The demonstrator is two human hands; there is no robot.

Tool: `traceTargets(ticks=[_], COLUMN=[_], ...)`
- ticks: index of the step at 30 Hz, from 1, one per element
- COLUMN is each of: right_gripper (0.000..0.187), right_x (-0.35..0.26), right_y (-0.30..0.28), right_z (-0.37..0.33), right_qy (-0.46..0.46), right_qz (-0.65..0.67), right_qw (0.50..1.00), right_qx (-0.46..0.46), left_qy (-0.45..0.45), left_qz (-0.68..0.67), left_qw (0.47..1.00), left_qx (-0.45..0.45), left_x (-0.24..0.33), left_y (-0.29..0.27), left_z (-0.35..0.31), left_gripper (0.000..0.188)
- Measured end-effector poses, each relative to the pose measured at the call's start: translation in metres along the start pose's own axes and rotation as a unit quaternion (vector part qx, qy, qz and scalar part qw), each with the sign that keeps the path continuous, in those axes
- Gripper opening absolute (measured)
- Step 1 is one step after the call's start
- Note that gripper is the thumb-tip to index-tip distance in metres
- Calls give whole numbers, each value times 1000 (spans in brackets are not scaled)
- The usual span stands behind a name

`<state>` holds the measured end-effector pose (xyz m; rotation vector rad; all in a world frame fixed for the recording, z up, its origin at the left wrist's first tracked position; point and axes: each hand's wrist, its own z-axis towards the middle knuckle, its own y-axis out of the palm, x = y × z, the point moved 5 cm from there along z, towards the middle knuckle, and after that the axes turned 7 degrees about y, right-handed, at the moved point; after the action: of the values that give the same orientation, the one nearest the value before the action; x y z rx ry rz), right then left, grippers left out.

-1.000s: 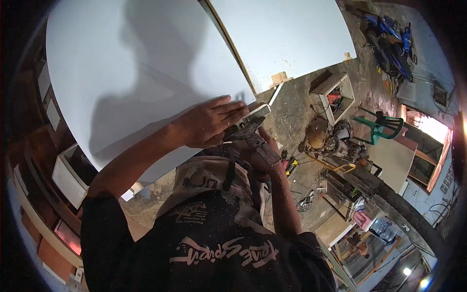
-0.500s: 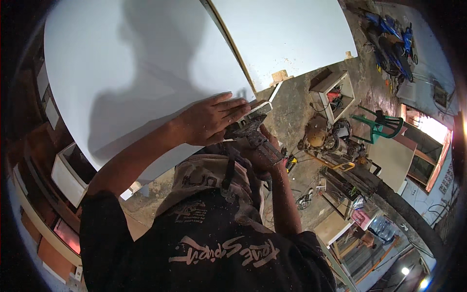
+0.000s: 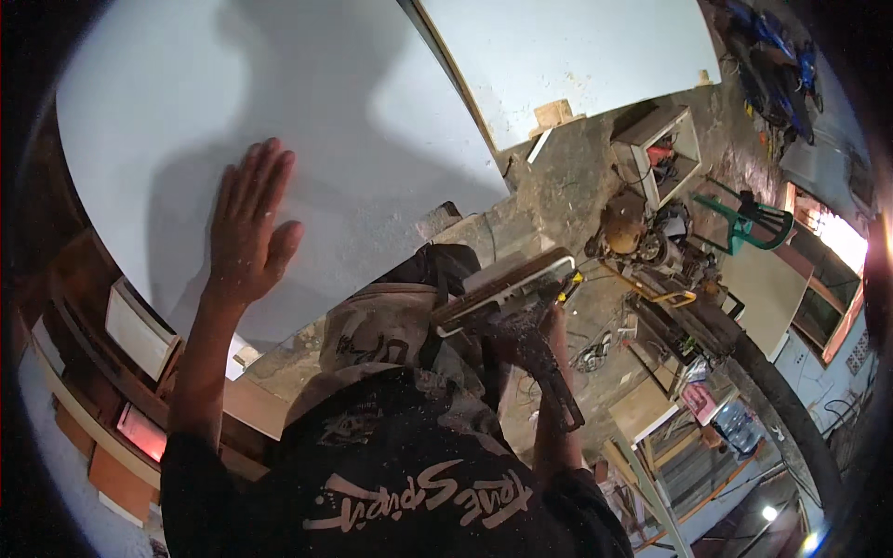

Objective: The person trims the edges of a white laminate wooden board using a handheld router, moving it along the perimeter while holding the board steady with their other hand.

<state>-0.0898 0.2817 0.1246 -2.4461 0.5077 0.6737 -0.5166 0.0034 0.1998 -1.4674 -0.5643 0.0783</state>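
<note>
My left hand (image 3: 247, 223) rests flat on the large white panel (image 3: 130, 139), fingers stretched out and thumb apart. Nothing is in it. In my right hand (image 3: 510, 348), closed round its body, is a dark, dusty hand-held power tool (image 3: 507, 293) with a flat, pale-edged base plate. The tool is tilted up beside my waist, apart from the panel's near edge. Much of my right hand's fingers is hidden behind the tool, and its exact kind is unclear. My shadow falls over the panel.
A second white panel (image 3: 577, 56) lies beyond a narrow gap, with a wood block (image 3: 553, 114) at its edge. To the right are an open box (image 3: 693, 149), machinery (image 3: 623, 228), a green chair (image 3: 744, 223) and cables on the floor. Brown boards stand at left.
My left hand has moved left from the panel's near corner onto its surface. The tool in my right hand has come off the panel edge, back toward my body, and tilted.
</note>
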Motion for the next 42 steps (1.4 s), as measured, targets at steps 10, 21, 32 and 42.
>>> traceTargets(ticks=[10,21,32,42], right_gripper=[62,63,73,82], right_x=[-128,-175,-188,-197], right_y=[36,82,102,113], right_z=[-34,-27,-29,-32], right_qy=[-31,-65,-86,-36], right_qz=[-335,-286,-244,-285], right_qw=[940,952,961,952], right_qx=[-54,-91,-95,-109], left_qy=[10,203,258,277], left_qz=[-43,-118,-135,-126], left_qw=[994,953,935,931], left_qx=[-101,-192,-202,-202], left_x=[61,80,83,83], left_y=[26,20,20,16], left_z=[0,69,65,71], left_gripper=[92,119,94,87])
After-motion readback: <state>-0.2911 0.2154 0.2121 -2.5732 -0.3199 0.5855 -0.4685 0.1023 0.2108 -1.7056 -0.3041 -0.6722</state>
